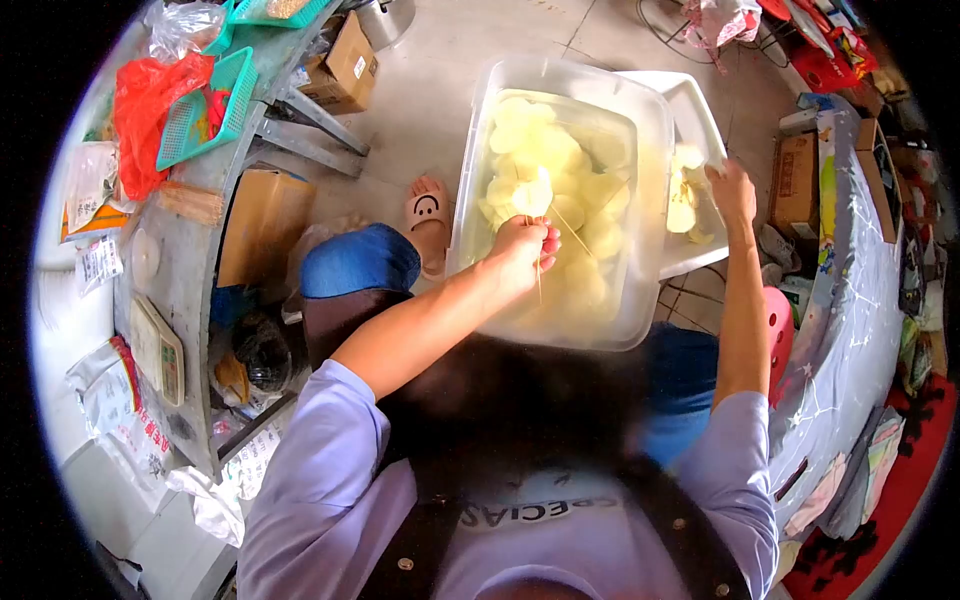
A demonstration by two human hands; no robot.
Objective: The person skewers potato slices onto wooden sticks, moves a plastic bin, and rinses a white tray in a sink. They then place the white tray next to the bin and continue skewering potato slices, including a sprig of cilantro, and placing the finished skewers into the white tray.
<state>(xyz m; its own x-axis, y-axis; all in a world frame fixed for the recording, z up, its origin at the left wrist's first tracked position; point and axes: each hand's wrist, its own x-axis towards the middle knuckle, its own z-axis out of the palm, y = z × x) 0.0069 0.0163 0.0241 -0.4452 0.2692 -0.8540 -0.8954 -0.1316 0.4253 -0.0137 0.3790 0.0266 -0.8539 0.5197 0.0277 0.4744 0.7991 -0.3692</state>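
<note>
My left hand (524, 250) is closed round thin wooden skewers above a clear plastic tub (463, 215). Pale yellow round slices (531, 195), which look like potato, sit at the top end of the skewers. Many more such slices (600, 240) lie in the tub, some under cloudy liquid. At the far right rim of a white tray (700, 105), my right hand (735, 190) is closed, with the thumb side over the tray's inside. A few yellow slices (682, 210) with thin sticks rest in that tray. The tub overlaps the tray's left part.
To the left, a grey table (205, 250) carries a green basket (225, 105), a red plastic bag (150, 110) and a scale (157, 350). Cardboard boxes (262, 225) stand beneath and beside it. A cloth-covered surface (840, 300) runs along the right. A pink slipper (428, 225) is on the floor.
</note>
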